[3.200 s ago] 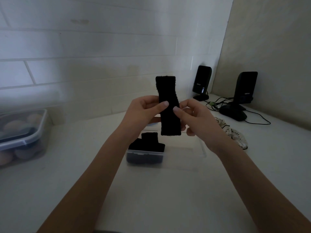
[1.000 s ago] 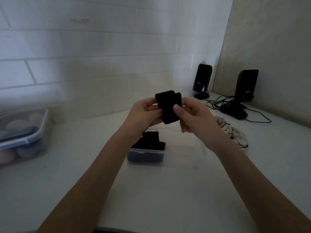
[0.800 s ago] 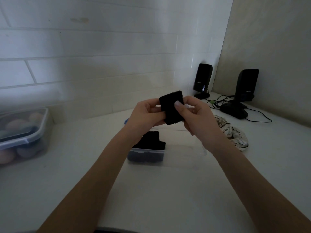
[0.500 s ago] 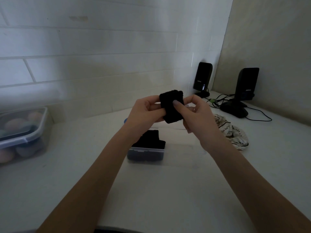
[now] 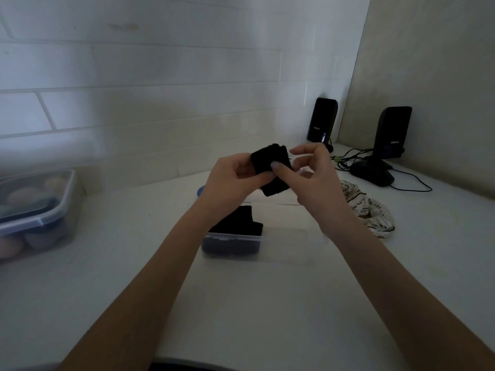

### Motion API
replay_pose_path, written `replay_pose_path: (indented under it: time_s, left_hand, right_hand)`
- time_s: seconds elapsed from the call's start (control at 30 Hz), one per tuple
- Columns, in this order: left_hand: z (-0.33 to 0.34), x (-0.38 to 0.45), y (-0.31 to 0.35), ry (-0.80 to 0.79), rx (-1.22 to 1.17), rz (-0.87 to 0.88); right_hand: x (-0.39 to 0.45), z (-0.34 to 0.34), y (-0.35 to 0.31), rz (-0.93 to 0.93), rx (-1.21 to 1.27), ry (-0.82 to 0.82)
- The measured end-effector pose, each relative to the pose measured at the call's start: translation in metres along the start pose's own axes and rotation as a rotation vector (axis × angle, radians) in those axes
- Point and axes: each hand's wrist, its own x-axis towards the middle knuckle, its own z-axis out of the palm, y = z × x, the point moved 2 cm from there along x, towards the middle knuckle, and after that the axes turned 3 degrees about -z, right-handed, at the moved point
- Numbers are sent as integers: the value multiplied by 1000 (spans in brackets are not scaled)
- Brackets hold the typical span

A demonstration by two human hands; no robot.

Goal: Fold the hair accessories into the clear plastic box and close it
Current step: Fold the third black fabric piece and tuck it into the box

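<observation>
A black fabric hair band [image 5: 270, 167], folded into a small thick square, is held up in front of me. My left hand [image 5: 233, 180] grips its left side. My right hand [image 5: 310, 175] pinches its right side, thumb on the front face. Below them on the white counter stands the clear plastic box [image 5: 292, 245], open, with another folded black band [image 5: 238, 223] in its left end. A blue-rimmed lid [image 5: 200, 190] peeks out behind my left wrist. A white patterned scrunchie [image 5: 369, 210] lies to the right of the box.
A larger clear lidded container [image 5: 34, 212] with rounded pastel items stands at the far left. Two black speakers [image 5: 324, 120] [image 5: 392, 132], a dark mouse [image 5: 373, 175] and cables sit in the back right corner. A tiled wall runs behind.
The long black band was folded down into a compact square. Both hands and the band have since dropped slightly and the folded piece tilted.
</observation>
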Motion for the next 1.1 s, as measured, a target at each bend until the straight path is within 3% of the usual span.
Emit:
replay_pose_path:
  time_s: [0.17,0.43,0.73,1.1]
  left_hand:
    - [5,-5,3,-60,62,20]
    - [8,-7,3,-103,186,-16]
    - [5,-8,4,-100,283,-7]
    - [-3,-5,2,-53,242,-34]
  right_hand:
    - [0,-3,-3,-9,79,-163]
    - [-2,-2,-5,17,184,-158]
    - [-2,-2,-8,-163,-47,-226]
    - [3,-8,0,-61,-55,-237]
